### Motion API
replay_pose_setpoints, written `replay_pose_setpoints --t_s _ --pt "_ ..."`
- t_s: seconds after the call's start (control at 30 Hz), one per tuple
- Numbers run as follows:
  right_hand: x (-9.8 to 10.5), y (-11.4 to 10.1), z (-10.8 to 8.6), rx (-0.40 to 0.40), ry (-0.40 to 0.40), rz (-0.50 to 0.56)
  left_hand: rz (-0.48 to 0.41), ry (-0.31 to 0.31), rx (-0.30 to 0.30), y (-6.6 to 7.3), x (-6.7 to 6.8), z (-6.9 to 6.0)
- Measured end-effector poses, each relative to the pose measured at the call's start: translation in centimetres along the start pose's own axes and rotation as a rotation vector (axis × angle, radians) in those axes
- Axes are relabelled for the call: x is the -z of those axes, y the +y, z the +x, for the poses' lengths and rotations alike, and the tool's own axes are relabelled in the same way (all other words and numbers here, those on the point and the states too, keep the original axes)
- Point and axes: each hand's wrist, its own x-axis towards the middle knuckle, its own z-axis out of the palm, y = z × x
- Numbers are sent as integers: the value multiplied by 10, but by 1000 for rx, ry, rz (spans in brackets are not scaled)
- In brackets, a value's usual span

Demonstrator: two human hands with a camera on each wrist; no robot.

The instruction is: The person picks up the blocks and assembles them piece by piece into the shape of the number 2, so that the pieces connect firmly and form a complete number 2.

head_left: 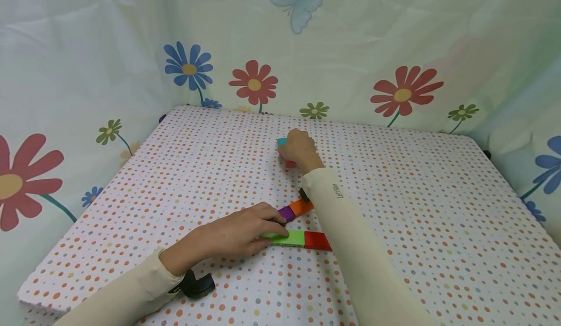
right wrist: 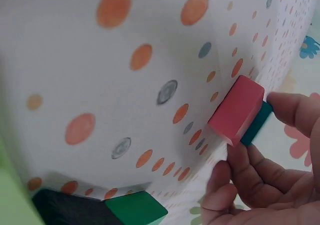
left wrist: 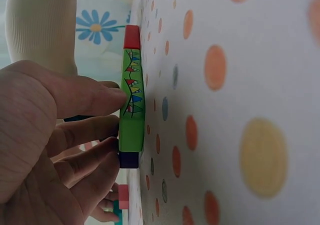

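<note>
My left hand [head_left: 243, 231] holds a light green block [head_left: 294, 238], thumb on its near side and fingertips behind. In the left wrist view, pennants decorate that block's side. A red block [head_left: 316, 240] adjoins its right end. Just behind, a purple block [head_left: 287, 213] touches an orange block [head_left: 301, 207], close to the left fingertips. Farther back, my right hand [head_left: 300, 148] pinches a teal block [right wrist: 256, 124] between thumb and fingers. Against the teal block sits a pink block [right wrist: 237, 107], at the table surface. The right sleeve hides part of the row.
A dark block [right wrist: 75, 207] and a dark green block [right wrist: 136, 208] lie end to end in the right wrist view. The dotted tabletop [head_left: 416, 194] reaches back to a flowered curtain [head_left: 342, 63]. My right forearm [head_left: 359, 248] crosses over the blocks.
</note>
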Motion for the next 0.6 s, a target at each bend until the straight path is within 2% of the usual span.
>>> replay_pose_setpoints --t_s 0.17,0.4,0.6 --pt "2 0 4 -10 65 0 -4 0 2 1 0 0" --pt "7 1 3 -14 180 55 -8 -2 -1 2 2 -1" --pt "7 1 5 -3 248 22 -6 -4 -3 1 1 0"
